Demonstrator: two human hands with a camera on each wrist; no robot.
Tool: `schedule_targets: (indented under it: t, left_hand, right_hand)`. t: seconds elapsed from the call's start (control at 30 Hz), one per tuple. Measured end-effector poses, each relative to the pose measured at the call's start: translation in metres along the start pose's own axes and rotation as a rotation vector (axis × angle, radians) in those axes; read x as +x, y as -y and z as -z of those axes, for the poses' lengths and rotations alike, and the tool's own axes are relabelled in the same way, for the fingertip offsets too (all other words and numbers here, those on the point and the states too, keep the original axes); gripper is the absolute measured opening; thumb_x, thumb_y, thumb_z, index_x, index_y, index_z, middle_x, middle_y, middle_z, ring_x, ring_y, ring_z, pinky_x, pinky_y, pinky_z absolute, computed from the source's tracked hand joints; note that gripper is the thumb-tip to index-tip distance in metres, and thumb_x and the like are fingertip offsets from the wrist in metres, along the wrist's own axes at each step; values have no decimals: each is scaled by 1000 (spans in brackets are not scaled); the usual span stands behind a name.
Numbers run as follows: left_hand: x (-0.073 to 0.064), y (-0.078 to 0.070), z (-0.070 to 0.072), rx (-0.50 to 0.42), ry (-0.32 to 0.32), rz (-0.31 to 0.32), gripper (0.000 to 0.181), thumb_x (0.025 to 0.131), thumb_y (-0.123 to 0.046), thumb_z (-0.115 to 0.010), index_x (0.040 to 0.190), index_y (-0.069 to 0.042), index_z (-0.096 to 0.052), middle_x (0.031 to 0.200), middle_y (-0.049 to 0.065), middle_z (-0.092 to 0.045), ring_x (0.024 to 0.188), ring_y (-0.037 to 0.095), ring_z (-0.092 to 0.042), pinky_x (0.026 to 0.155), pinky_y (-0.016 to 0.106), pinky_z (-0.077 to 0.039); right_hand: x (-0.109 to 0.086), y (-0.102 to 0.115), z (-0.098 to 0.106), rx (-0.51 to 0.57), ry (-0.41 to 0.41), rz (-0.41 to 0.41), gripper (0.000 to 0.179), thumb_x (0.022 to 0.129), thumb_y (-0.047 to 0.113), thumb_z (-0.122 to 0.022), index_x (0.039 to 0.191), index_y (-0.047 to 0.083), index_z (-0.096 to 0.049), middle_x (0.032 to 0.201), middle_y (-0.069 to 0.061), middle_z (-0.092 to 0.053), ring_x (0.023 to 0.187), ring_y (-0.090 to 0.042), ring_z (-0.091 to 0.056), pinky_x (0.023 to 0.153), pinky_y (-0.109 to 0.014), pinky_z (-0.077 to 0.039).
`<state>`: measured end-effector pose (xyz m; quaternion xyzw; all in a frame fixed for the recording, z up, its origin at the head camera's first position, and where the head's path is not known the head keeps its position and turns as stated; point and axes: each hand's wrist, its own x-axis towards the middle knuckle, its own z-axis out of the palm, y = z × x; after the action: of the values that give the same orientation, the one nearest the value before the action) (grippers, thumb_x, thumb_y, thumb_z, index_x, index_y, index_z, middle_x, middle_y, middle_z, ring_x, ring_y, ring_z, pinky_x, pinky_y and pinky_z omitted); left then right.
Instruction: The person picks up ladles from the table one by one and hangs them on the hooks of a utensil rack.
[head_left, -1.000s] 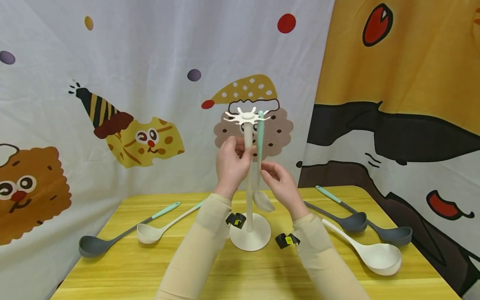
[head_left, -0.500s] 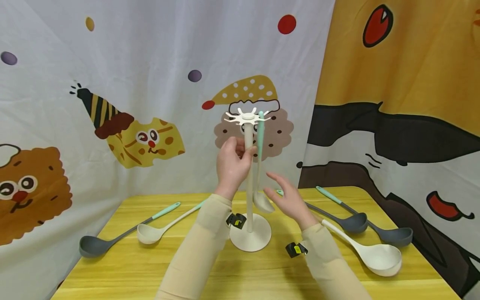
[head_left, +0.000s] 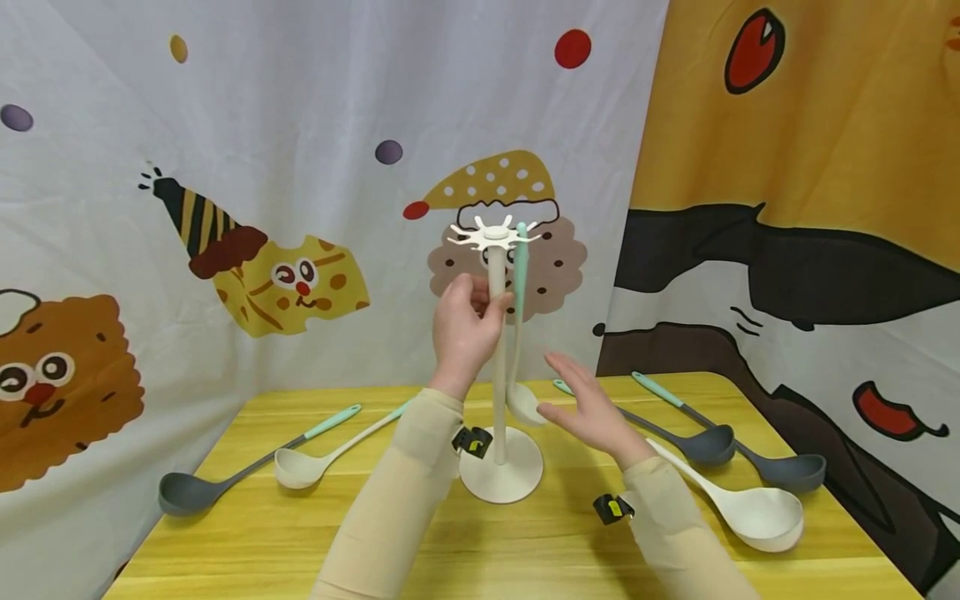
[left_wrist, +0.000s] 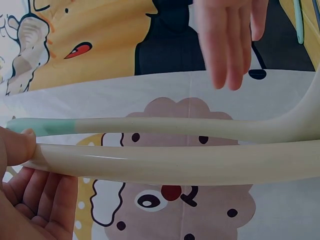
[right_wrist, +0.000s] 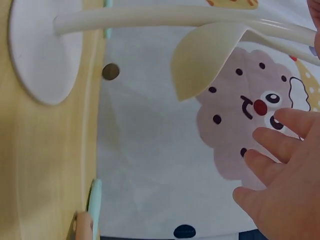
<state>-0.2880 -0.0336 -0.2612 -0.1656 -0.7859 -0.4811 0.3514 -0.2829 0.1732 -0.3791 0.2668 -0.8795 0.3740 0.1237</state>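
Observation:
A cream utensil stand rises from a round base, with a ring of hooks on top. My left hand grips its pole below the hooks, thumb on the near side in the left wrist view. From a right-hand hook hangs a cream ladle with a mint handle, its bowl beside the pole. To the right of that ladle my right hand is held with fingers extended, apart from it and holding nothing. The right wrist view shows the ladle bowl close to the stand's pole.
On the wooden table, a dark grey ladle and a cream ladle lie at left. Two dark grey ladles and a larger white ladle lie at right. A printed curtain hangs behind.
My right hand has let go of the hanging ladle and moved right and down, its fingers straightening. The ladle's bowl has swung slightly. My left hand has stayed on the pole.

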Motion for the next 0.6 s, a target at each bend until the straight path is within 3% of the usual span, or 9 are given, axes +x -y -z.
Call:
schedule_targets:
  t: [0.33, 0.6]
  left_hand:
    - [0, 0, 0, 8, 6, 7, 20, 91, -17, -73, 96, -3, -60, 87, 8, -61, 75, 21, -61, 64, 32, -53]
    - [-1, -1, 0, 1, 5, 15, 19, 91, -17, -73, 96, -3, -61, 88, 8, -61, 75, 21, -61, 65, 33, -53]
  right_hand:
    - [-13, -16, -2, -108, 70, 31, 89, 90, 44, -70, 155, 1, -27, 159, -22, -22, 146, -44, -15, 111, -68, -14]
    - [-24, -26, -4, -194, 80, 42, 93, 88, 45, -72, 154, -1, -27, 158, -26, -23, 145, -45, -17, 111, -68, -14]
